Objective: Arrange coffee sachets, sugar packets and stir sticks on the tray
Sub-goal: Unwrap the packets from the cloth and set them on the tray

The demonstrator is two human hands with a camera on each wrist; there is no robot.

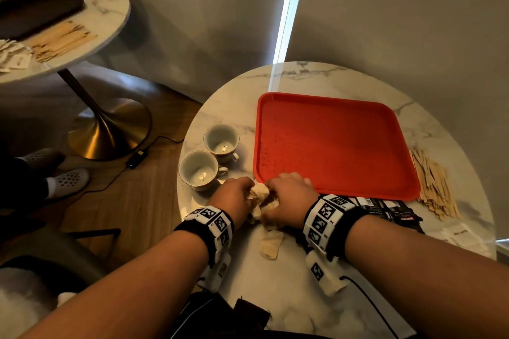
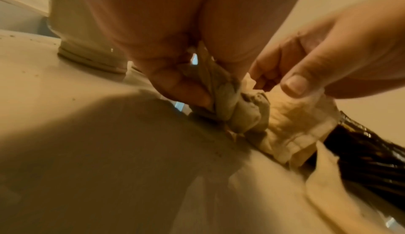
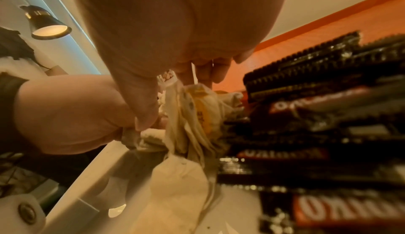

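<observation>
A person's left hand (image 1: 237, 195) and right hand (image 1: 286, 198) are working close together at the near left corner of the red tray (image 1: 336, 143), both pinching a crumpled cream cloth (image 1: 260, 192) on the marble table (image 1: 289, 80). Black coffee sachets (image 1: 391, 209) are lying just near the tray, stir sticks (image 1: 432, 184) to its right, two cups (image 1: 209, 157) to its left.
</observation>
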